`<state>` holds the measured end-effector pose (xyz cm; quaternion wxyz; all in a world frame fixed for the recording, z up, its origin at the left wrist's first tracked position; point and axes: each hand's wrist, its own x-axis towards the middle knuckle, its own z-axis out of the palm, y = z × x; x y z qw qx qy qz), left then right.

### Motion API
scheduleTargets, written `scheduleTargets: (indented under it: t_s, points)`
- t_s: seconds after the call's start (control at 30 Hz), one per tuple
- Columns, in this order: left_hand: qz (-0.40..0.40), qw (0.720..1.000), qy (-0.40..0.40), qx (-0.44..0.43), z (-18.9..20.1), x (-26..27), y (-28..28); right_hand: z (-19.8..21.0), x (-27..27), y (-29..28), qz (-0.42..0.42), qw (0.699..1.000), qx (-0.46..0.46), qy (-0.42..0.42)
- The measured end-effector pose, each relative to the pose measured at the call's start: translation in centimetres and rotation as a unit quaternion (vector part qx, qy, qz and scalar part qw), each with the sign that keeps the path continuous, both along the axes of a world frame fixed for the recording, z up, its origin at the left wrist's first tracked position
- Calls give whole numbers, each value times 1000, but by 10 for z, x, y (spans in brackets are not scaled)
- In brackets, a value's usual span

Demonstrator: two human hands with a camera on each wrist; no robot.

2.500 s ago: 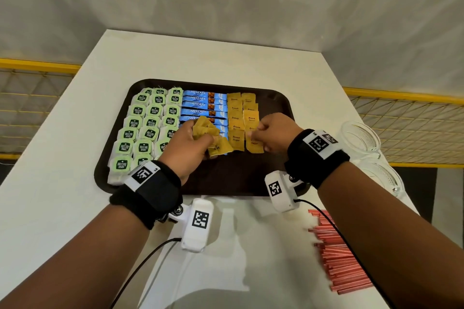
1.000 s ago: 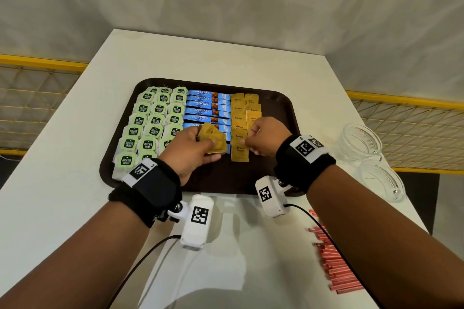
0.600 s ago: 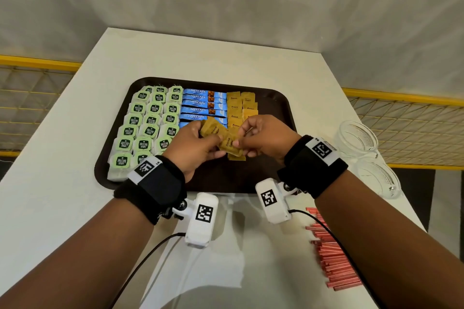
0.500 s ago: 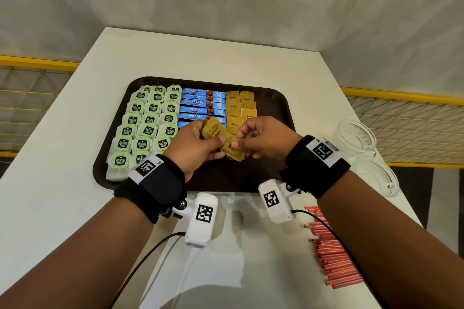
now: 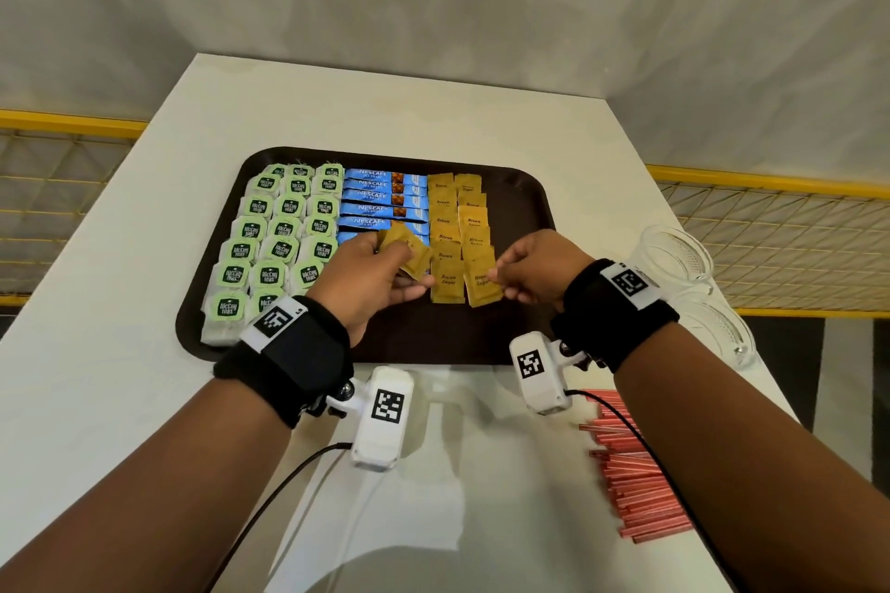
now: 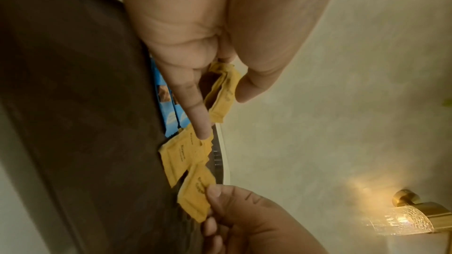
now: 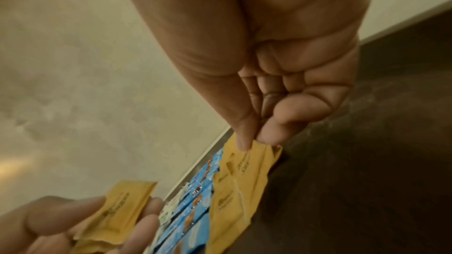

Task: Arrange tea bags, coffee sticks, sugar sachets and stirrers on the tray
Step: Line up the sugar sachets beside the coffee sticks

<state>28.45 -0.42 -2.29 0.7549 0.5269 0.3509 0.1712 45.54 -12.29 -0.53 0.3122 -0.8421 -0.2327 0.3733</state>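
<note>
Lying under both hands: white table point(image 5: 120, 352), bearing brown tray point(image 5: 522, 202). Filling the tray beyond the left hand point(image 5: 359, 284): tea bags point(image 5: 279, 231) leftward, coffee sticks point(image 5: 380, 200) ahead. Gripping a bunch of spare sugar sachets point(image 5: 409, 255) in that left hand's curled fingers. Pinching, between right hand point(image 5: 539, 267) thumb and forefinger, the near sugar sachet point(image 5: 483, 284), ending two sachet columns point(image 5: 457, 217). Lying behind the right wrist: red stirrers point(image 5: 635, 486).
</note>
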Motion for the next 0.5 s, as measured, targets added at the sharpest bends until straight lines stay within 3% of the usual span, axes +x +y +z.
scheduleTargets:
  t_s: [0.23, 0.37, 0.43, 0.5]
  points:
    - [-13, 1000, 12, -11, -2, -6, -3, 1, -4, 7, 25, 995, -78, -49]
    - [-45, 999, 15, 18, -4, -9, -4, 0, -5, 7, 77, 975, -91, -187]
    - [-55, 998, 13, 27, -3, -10, -5, 4, -11, 8, 96, 975, -26, -199]
    - [-64, 997, 11, 34, -2, -9, -6, 10, -23, 10, 115, 984, 46, -125]
